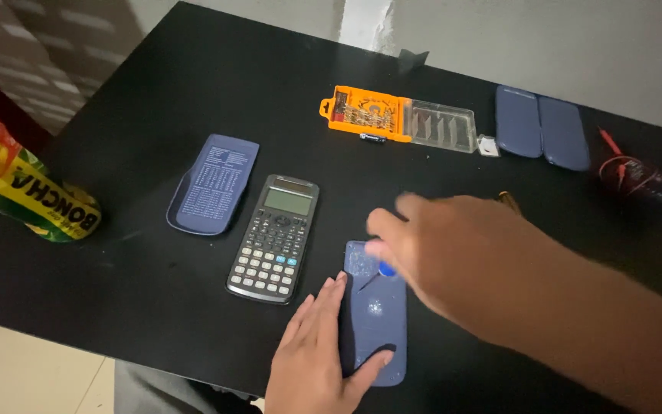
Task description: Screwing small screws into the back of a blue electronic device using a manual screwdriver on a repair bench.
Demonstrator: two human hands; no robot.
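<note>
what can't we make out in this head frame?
- Right hand: motion-blurred, so whether its fingers grip the small blue piece is unclear.
- Blue back panel: both hands cover parts of it.
- Bottle: cut off by the left edge.
- Red leads at far right: dark, too small to identify.
- Bits in the orange case: too small to tell apart.
- Left hand: wrist cut off by the bottom edge.

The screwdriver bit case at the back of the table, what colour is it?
Orange, with a clear plastic lid swung open beside it; the bit case shows in the head view.
</note>
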